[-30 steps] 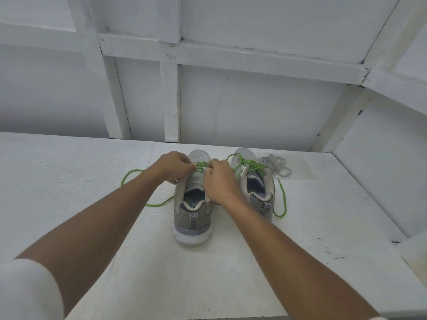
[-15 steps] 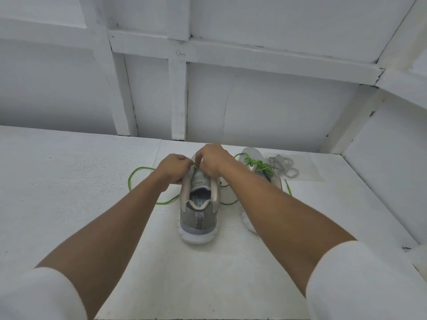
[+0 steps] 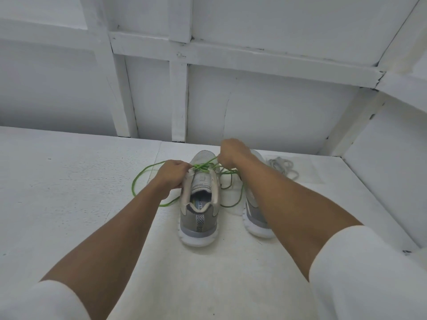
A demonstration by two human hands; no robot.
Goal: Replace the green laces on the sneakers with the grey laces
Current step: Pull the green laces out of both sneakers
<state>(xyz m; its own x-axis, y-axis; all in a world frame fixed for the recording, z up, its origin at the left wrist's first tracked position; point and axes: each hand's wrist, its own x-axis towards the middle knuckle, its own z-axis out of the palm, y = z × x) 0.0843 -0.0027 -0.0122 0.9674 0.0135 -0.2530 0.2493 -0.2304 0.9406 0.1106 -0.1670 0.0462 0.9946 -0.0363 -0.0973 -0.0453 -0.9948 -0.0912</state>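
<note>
While my left hand (image 3: 172,175) grips the left sneaker (image 3: 200,199), my right hand (image 3: 232,152) pinches its green lace (image 3: 138,181). Grey laces (image 3: 280,166) lie just beyond the sneaker.

Only the partial letters "RY FO" read on the left sneaker (image 3: 200,199)'s insole; the rest is hidden.

left hand (image 3: 172,173) pinching green lace (image 3: 138,181) | right hand (image 3: 232,152) pulling lace | left sneaker (image 3: 199,204)

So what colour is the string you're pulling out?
Bright green lace, seen in the head view.
</note>
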